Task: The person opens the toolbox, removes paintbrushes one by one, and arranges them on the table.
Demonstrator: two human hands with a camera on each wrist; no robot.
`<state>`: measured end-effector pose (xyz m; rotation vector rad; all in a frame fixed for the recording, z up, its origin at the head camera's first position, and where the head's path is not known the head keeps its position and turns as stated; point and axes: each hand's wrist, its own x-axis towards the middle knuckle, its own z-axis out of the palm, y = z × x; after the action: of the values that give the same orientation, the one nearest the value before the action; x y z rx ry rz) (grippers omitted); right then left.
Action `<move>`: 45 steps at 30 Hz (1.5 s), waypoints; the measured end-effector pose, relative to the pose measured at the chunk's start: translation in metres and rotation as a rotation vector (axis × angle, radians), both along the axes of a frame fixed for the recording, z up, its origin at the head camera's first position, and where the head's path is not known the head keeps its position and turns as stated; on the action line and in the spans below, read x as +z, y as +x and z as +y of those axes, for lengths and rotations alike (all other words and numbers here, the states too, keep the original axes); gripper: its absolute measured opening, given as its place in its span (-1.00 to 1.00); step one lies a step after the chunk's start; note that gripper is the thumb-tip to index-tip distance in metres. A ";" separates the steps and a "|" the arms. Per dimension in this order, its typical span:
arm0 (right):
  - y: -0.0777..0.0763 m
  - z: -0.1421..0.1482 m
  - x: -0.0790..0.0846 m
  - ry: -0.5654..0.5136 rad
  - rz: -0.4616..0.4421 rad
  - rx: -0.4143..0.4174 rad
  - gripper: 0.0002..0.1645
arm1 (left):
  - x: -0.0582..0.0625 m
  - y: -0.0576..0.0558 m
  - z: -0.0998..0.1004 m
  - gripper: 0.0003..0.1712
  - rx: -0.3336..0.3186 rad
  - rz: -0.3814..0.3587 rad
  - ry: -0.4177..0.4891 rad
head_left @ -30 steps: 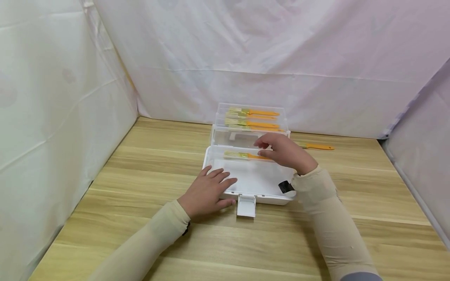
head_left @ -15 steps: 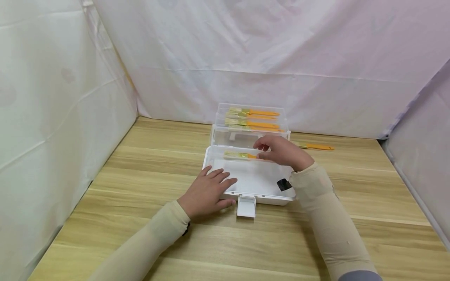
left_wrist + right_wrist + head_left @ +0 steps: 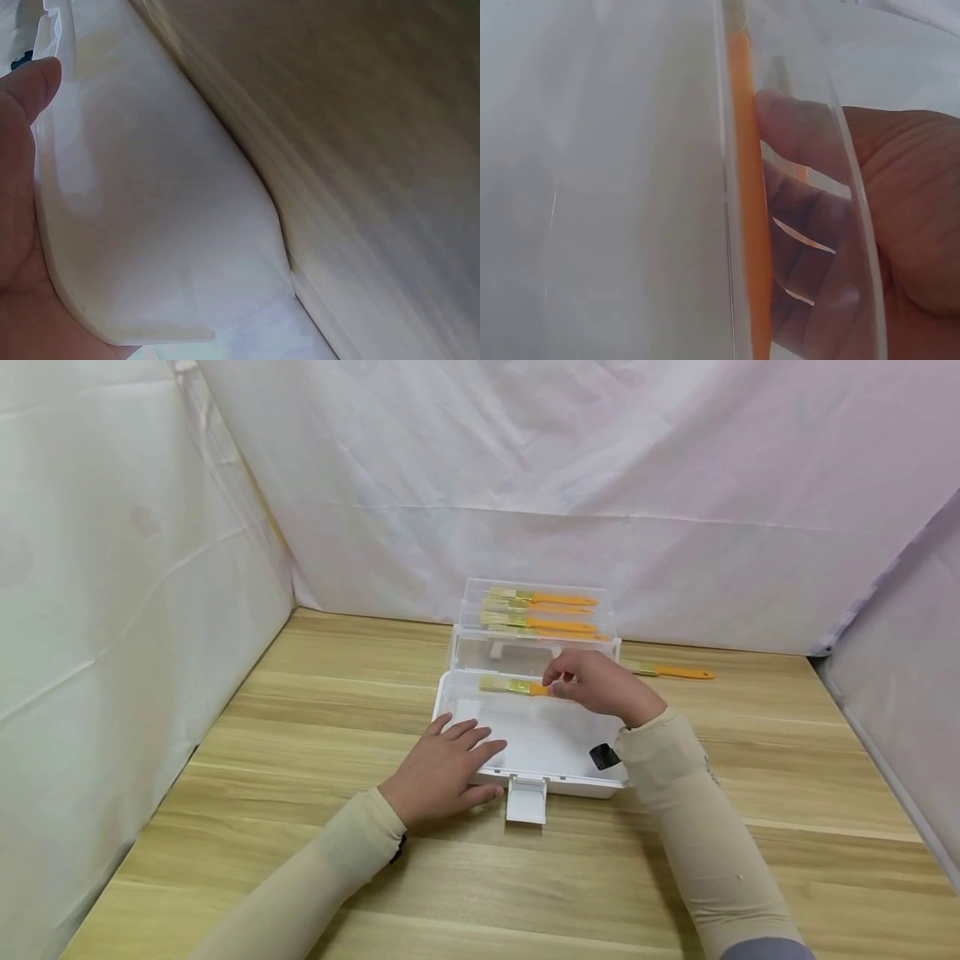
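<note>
A white plastic toolbox [image 3: 536,745] lies open on the table, its clear trays folded out to the back. In the nearest clear tray is a flat paintbrush [image 3: 512,686] with pale bristles and an orange handle. My right hand [image 3: 606,685] pinches that handle between thumb and fingers, reaching over the tray. Through the clear plastic in the right wrist view, the orange handle [image 3: 750,180] shows beside the thumb. My left hand [image 3: 442,774] rests on the toolbox's front left corner with fingers spread; its thumb [image 3: 39,84] lies along the front rim in the left wrist view.
Several more orange-handled paintbrushes [image 3: 558,625] lie in the raised clear trays behind. One loose paintbrush [image 3: 684,673] is on the wooden table [image 3: 750,760] right of the toolbox. A white latch [image 3: 527,803] hangs down in front. White cloth walls [image 3: 562,560] enclose the table.
My right hand's fingers have come down onto the paintbrush handle and taken hold of it. The paintbrush has shifted slightly upward in the head view. The left hand has stayed still.
</note>
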<state>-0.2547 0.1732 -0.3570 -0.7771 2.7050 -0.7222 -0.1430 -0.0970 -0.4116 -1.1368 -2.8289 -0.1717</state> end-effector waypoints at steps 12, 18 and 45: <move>0.001 -0.003 0.002 0.011 0.005 0.005 -0.80 | 0.000 0.000 -0.001 -0.29 0.002 -0.008 -0.008; 0.000 -0.004 0.002 0.030 0.016 0.030 -0.83 | 0.001 0.000 0.000 -0.28 0.002 -0.009 -0.024; 0.000 -0.010 0.000 0.045 0.024 0.036 -0.83 | -0.003 -0.002 -0.001 -0.28 0.005 -0.007 -0.015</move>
<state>-0.2549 0.1633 -0.3570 -0.8263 2.7114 -0.6458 -0.1447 -0.0984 -0.4146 -1.1342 -2.8438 -0.1545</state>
